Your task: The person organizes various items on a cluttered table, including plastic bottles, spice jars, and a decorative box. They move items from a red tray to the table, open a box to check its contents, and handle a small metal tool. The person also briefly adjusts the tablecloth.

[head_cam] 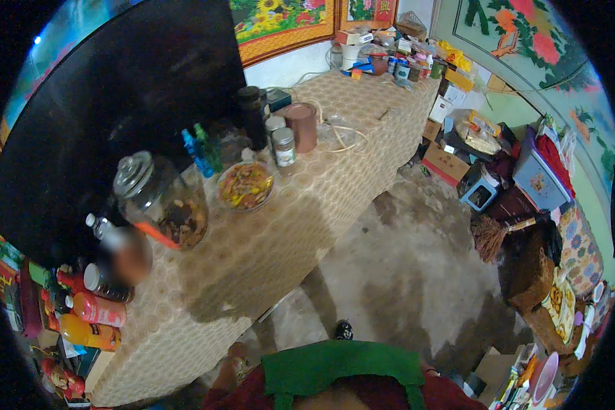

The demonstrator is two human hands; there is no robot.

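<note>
My left hand (231, 356) is low in the picture, blurred and partly hidden, beside the front edge of the cloth-covered table (266, 261). Whether it holds anything does not show. My right hand is out of view beside the green apron (343, 361). On the table before me stands a large lidded glass jar (179, 215) with dark contents and an orange band. Right of it is a bowl of mixed food (246, 185). Behind the bowl are a silver-lidded jar (285, 148), a brown canister (302, 128) and a dark bottle (252, 115).
An orange drink bottle (89, 332) and a pink one (100, 309) are at the table's left end. Clutter (389, 59) covers its far end. A broom (489, 236), a cardboard box (445, 164) and a plastic bin (540, 174) line the right of the concrete floor (389, 266).
</note>
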